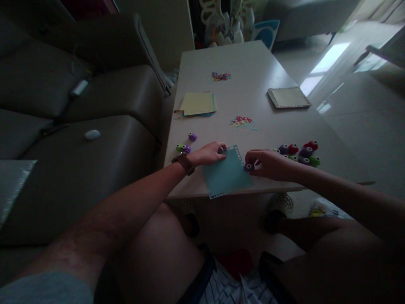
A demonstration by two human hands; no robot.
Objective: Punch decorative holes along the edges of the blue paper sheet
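Observation:
A light-blue sheet of paper [226, 175] lies at the near edge of the table, with small holes punched along its borders. My left hand [210, 153] has its fingers curled on the sheet's upper left edge, holding it. At the sheet's right edge, my right hand [265, 164] grips a small purple craft punch [249, 167] between thumb and fingers. Right of that hand sits a group of craft punches [305, 152] in purple, red and green. Beyond my left wrist are a purple punch [192, 137] and a green and purple pair [183, 148].
Paper confetti lies in a nearer pile [243, 121] and a farther pile [220, 76]. A yellow-topped paper stack [198, 103] is at left on the white table [253, 63]; bordered sheets [289, 97] are at right. A grey sofa [120, 139] stands left.

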